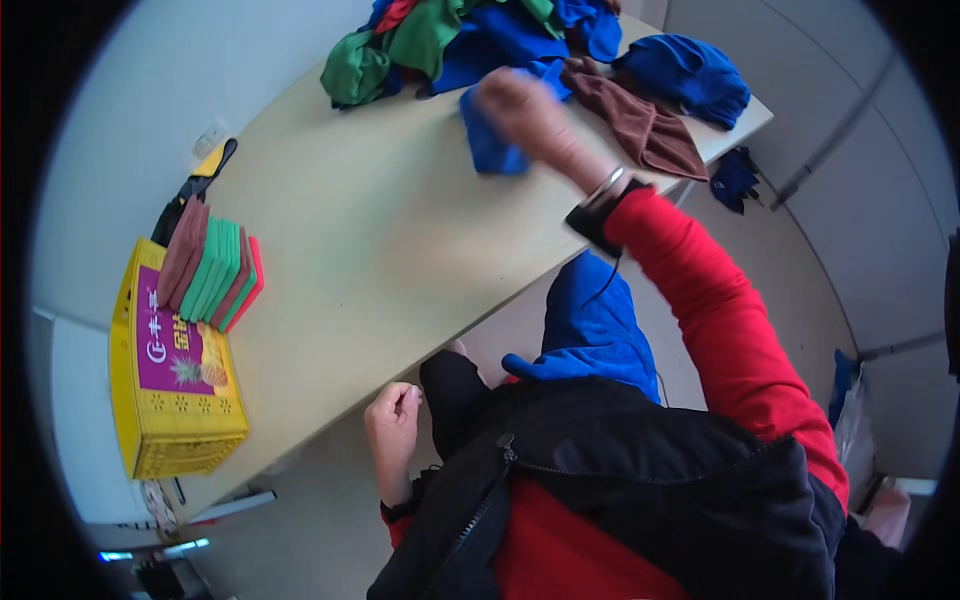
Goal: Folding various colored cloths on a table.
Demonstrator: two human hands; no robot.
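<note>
My right hand (522, 112), smeared by motion, reaches over the far part of the table with its fingers closed on a blue cloth (492, 148). The cloth hangs down toward the tabletop below my fingers, and its upper end meets a heap of blue, green and red cloths (490, 45). My left hand (392, 424) is curled near the table's front edge, close to my knee, with nothing visible in it. A brown cloth (645, 122) and a bunched blue cloth (690, 75) lie right of my right hand.
A stack of folded brown, green and red cloths (215, 265) stands on the left beside a yellow-and-purple carton (185, 390). Behind it is a black strap (222, 165). The pale table (350, 260) borders a white wall; another blue cloth (605, 325) covers my leg.
</note>
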